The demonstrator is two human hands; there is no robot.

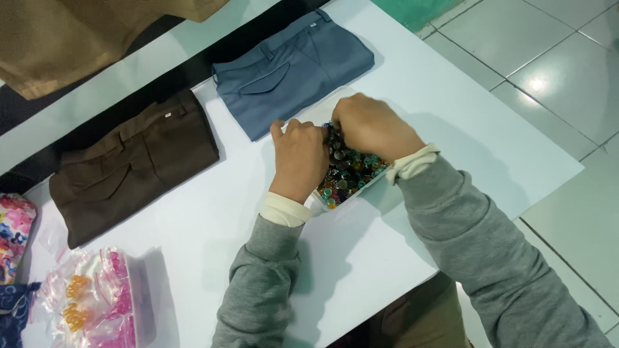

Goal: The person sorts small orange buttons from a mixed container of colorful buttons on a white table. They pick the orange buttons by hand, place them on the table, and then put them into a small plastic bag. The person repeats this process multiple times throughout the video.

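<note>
A shallow white tray full of small glossy beads in teal, orange and dark colours sits in the middle of the white table. My left hand rests knuckles up over the tray's left part, fingers curled down into the beads. My right hand lies over the far right part, fingers also curled into the pile. The fingertips of both hands are hidden among the beads, so what they pinch cannot be seen.
Folded blue-grey trousers lie just beyond the tray, folded brown trousers to the left. A tan garment sits at the far left corner. Clear bags of pink and orange pieces and patterned cloth lie near left. Tiled floor is on the right.
</note>
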